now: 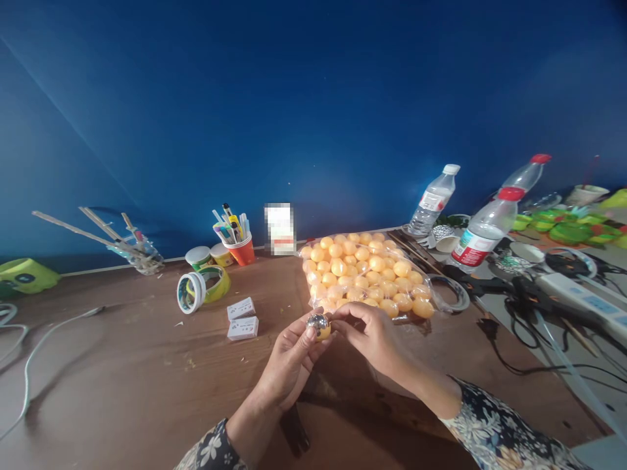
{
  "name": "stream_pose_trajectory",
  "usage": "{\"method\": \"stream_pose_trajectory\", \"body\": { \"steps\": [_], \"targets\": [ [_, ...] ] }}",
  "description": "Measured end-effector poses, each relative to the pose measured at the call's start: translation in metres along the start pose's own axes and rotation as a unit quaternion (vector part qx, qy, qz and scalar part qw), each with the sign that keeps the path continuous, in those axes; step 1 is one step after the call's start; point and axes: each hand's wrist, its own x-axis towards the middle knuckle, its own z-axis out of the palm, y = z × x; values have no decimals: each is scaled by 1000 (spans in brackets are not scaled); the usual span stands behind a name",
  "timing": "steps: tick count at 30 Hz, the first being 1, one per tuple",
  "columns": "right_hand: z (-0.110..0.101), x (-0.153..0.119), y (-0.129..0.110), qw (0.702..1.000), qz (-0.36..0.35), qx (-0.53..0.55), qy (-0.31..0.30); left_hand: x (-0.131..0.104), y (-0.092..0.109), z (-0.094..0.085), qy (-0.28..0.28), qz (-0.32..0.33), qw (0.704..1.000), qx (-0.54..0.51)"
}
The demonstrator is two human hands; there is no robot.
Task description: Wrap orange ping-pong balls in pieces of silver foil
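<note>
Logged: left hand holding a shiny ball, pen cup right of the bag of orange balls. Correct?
Wrong side: the head view shows the pen cup to the left of the bag of orange balls. The left hand is indeed holding a shiny ball.

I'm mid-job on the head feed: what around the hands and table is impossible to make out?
All in the head view:
- Underside of the shiny ball: hidden by the left hand.
- Anything pinched in the right hand: covered by its fingers.
- Print on the white upright item: blurred by pixelation.
- Yellow-green object: cut off by the left edge.
</note>
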Motion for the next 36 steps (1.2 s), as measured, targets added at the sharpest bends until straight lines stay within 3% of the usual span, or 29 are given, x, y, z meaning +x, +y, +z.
{"method": "stream_pose_trajectory", "body": {
  "steps": [12,18,26,36],
  "targets": [
    [-3,-2,-2,1000,-8,0,-9,0,4,3,0,-17,1000,-9],
    [-2,-2,0,994,39,101,-12,0,2,-1,35,-17,999,-12],
    [5,-5,9,960,114,254,-34,-1,2,1,47,3,999,8],
    [4,-6,6,971,84,223,-25,-1,1,3,33,6,998,49]
  ]
}}
